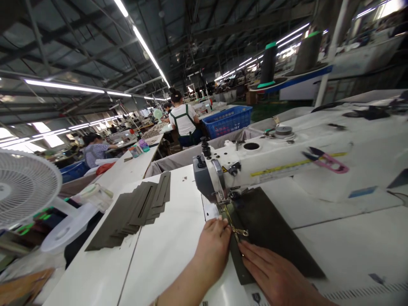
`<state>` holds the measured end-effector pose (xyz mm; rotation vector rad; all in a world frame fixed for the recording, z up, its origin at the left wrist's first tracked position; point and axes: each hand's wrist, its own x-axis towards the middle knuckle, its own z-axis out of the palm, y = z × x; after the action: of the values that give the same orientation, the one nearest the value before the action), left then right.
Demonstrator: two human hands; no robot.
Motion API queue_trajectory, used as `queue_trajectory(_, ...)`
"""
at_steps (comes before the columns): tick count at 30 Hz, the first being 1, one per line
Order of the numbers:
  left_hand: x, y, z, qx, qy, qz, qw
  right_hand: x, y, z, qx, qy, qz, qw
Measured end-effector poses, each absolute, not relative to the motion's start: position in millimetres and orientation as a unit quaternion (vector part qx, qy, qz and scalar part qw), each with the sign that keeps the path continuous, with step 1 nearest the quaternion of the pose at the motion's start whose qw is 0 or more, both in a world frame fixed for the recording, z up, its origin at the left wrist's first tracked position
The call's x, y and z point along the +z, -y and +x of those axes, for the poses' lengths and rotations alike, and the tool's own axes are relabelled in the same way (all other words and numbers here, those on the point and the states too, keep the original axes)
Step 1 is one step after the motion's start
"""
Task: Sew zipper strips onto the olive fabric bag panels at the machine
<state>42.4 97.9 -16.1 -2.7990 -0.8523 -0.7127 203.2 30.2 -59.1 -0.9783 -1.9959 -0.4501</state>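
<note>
A dark olive panel [274, 229] lies under the head of a white sewing machine [223, 170]. A brass-coloured zipper [230, 217] runs along its left part, with its metal pull [241, 232] sticking out to the right. My left hand [213, 246] is closed, its bunched fingertips on the zipper strip's left edge just in front of the presser foot. My right hand [276, 272] lies flat over the strip, nearer to me, fingers stretched out and touching the panel beside the zipper. What lies under my fingertips is hidden.
Fanned dark panels [134, 212], some with slots, lie left on the white table [165, 242]. A white fan [25, 187] stands far left. Pink-handled thread snips [328, 161] rest on the machine arm. Beyond are a blue crate [228, 121] and seated people [185, 119].
</note>
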Motion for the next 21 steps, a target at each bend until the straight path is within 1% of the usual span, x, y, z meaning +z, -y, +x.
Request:
queue_trajectory(8,-15.2,-115.9,43.4,-0.235,0.285,-0.928,0.043,-51.1,-47.4,203.4,-0.155,0.811,-0.382,0.415)
queue_trajectory(11,-15.8,-121.0,44.2,-0.24,0.305,-0.921,0.015,-54.2,-54.6,203.4,-0.148,0.817,-0.388,0.4)
queue_trajectory(14,-17.6,-123.8,44.5,-0.248,0.332,-0.91,-0.017,-47.3,-57.6,207.5,-0.14,0.826,-0.384,0.388)
queue_trajectory(16,-17.7,-124.0,44.6,-0.247,0.345,-0.905,-0.034,-35.3,-57.2,212.7,-0.103,0.849,-0.375,0.359)
queue_trajectory(18,-16.5,-122.5,44.8,-0.234,0.359,-0.902,-0.044,-21.5,-57.6,217.8,-0.023,0.862,-0.383,0.331)
queue_trajectory(21,-13.4,-116.0,44.6,-0.204,0.377,-0.903,-0.036,-6.0,-66.2,222.1,0.089,0.819,-0.455,0.339)
